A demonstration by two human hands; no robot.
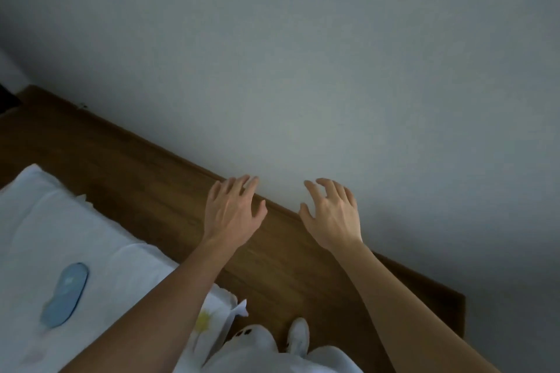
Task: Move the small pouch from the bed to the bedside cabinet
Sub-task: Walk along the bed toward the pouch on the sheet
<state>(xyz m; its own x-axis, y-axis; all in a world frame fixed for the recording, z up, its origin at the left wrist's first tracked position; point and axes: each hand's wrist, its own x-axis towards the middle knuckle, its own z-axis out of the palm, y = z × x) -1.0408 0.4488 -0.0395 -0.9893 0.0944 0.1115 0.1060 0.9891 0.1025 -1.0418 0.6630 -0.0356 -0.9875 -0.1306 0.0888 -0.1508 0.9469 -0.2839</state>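
Observation:
A small light-blue oval pouch [65,294] lies flat on the white bed [39,221] at the lower left. Both of my arms are stretched forward over the wooden floor. My left hand [235,209] hovers with its fingers spread and nothing in it, well to the right of the pouch and beyond it. My right hand [331,212] is level with it, fingers also apart and empty. My left forearm crosses the bed's corner. No bedside cabinet can be made out in this view.
A white cloth with a yellow flower print [209,318] hangs off the bed corner under my left forearm. Brown wooden floor [151,191] runs between the bed and a plain white wall [333,70]. My white shoe [298,334] stands on the floor. Something dark [6,97] sits at the far left edge.

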